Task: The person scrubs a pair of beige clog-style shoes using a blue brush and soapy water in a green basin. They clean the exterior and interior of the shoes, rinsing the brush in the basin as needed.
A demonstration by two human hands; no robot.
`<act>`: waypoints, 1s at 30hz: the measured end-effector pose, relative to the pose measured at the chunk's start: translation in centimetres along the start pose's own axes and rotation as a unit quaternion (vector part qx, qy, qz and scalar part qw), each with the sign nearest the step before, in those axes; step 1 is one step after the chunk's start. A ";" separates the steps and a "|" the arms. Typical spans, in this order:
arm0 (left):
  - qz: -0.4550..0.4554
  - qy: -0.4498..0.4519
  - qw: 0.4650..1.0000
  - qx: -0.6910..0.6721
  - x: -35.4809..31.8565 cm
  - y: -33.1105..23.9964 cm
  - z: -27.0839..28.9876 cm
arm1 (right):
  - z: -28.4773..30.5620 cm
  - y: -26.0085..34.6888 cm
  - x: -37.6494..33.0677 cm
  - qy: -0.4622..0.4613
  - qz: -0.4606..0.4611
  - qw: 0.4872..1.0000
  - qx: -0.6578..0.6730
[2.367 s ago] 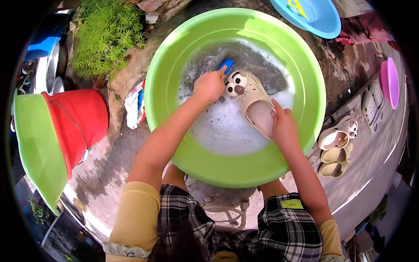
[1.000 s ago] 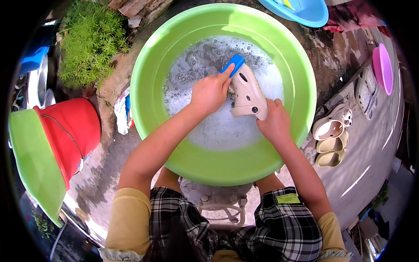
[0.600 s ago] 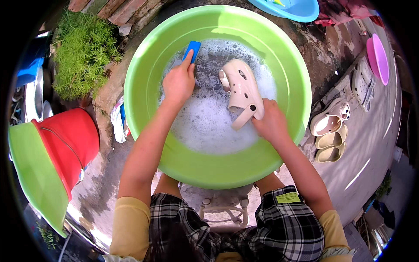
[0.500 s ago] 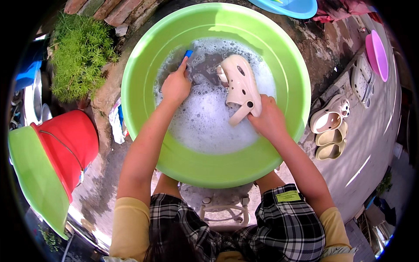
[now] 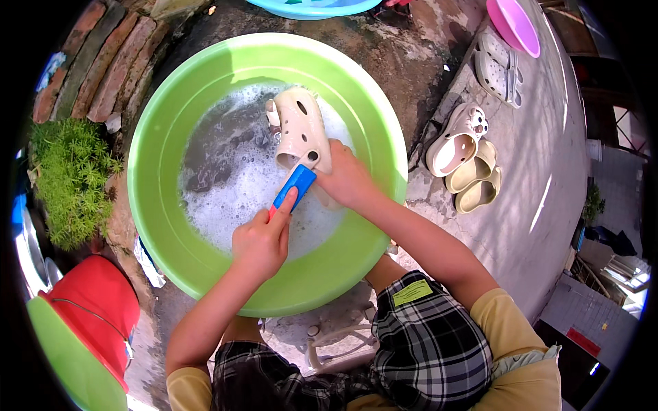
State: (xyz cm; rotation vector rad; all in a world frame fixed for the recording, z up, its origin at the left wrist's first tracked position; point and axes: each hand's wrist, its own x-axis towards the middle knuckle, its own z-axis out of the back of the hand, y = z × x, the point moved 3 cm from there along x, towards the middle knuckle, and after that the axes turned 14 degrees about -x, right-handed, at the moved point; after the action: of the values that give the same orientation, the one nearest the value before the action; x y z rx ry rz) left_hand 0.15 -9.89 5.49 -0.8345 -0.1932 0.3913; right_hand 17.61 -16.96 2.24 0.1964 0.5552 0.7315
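My right hand (image 5: 344, 175) grips a beige clog (image 5: 301, 127) by its heel end, above foamy water (image 5: 226, 181) in a large green basin (image 5: 154, 226). Holes dot the clog's upper, and a dark round rivet joins its strap. In my left hand (image 5: 260, 240) is a brush (image 5: 299, 183) with a blue back and a red handle part, held with the index finger along it. The brush lies against or just over the clog's heel strap; its bristles are hidden underneath.
Several clogs (image 5: 458, 140) stand on the concrete to the right, near a pink basin (image 5: 514, 26). A red bucket (image 5: 103, 308) beside a green tub (image 5: 58, 353) sits at lower left. Leafy plants (image 5: 72, 185) and stacked bricks (image 5: 103, 61) line the left; a blue basin (image 5: 315, 7) is beyond.
My left hand has lifted the brush out of the suds and brought it to the clog's heel end. The view has shifted, so the basin appears further left and lower.
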 end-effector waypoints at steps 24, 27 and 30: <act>0.291 -0.106 0.941 -0.136 1.6 12.4 2.9 | -2.2 -0.1 0.4 0.062 -0.003 0.991 0.118; 0.156 -0.091 0.973 -0.147 1.7 0.7 1.7 | -1.7 0.4 0.0 0.050 -0.004 0.985 0.165; 0.045 -0.030 0.998 -0.016 1.6 -0.6 0.8 | -1.4 2.2 0.1 0.062 -0.014 0.985 0.159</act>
State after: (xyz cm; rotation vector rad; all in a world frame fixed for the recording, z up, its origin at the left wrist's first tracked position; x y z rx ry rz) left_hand 1.49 -9.12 6.48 -0.8666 -0.2183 0.4982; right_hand 15.68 -15.28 1.84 0.4411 0.7930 0.6273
